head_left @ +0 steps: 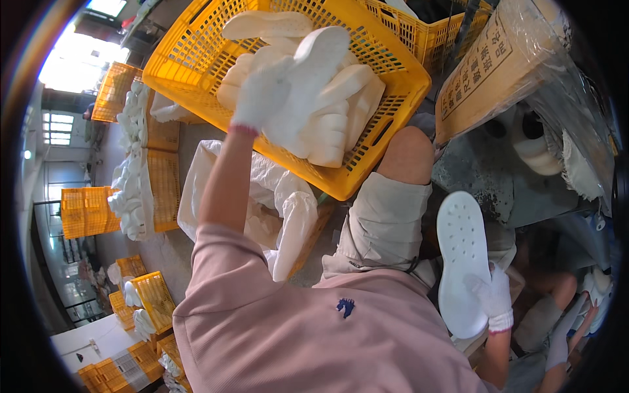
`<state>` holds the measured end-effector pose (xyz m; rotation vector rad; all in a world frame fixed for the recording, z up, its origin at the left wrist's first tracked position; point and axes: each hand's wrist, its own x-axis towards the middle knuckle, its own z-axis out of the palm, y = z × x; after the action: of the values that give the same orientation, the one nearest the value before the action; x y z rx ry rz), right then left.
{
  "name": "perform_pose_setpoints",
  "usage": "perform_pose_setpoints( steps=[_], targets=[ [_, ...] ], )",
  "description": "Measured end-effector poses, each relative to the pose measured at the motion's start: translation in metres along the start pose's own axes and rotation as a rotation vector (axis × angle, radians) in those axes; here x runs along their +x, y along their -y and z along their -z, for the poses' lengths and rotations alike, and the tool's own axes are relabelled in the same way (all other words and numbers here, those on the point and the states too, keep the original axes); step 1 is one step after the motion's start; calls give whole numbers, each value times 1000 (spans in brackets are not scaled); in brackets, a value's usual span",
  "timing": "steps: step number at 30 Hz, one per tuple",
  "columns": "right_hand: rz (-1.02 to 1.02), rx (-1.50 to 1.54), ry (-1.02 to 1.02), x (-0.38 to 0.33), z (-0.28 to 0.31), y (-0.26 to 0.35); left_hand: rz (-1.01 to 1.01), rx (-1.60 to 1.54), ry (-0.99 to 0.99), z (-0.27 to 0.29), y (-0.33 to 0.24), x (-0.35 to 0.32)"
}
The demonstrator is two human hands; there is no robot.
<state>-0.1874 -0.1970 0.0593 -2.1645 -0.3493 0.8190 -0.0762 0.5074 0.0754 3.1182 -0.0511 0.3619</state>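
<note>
My left hand [262, 92], in a white glove, is raised over a big yellow plastic crate [190, 59] and grips a white foam shoe sole [316, 65] above the heap of similar soles [341, 111] inside. My right hand [493, 298], also gloved in white, holds a white perforated insole [462, 255] upright by its lower edge, low at the right beside my knee [407, 154]. The crate rests tilted in front of my knee.
A grey machine with pale buffing wheels [537, 154] stands at the right, under a plastic-wrapped cardboard box [498, 65]. A white sack [262, 190] lies beneath the crate. More yellow crates [160, 190] piled with white soles line the left, and another [426, 29] sits behind.
</note>
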Motion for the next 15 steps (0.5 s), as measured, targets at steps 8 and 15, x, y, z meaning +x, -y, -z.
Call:
perform_pose_setpoints(
  steps=[8,15],
  targets=[
    [-350,500,-744,-70,-23,25,-124,-665,-203,-26,-227,7],
    [-210,-318,-800,-39,-28,21,556,-1946,876,-49,-501,-23]
  ],
)
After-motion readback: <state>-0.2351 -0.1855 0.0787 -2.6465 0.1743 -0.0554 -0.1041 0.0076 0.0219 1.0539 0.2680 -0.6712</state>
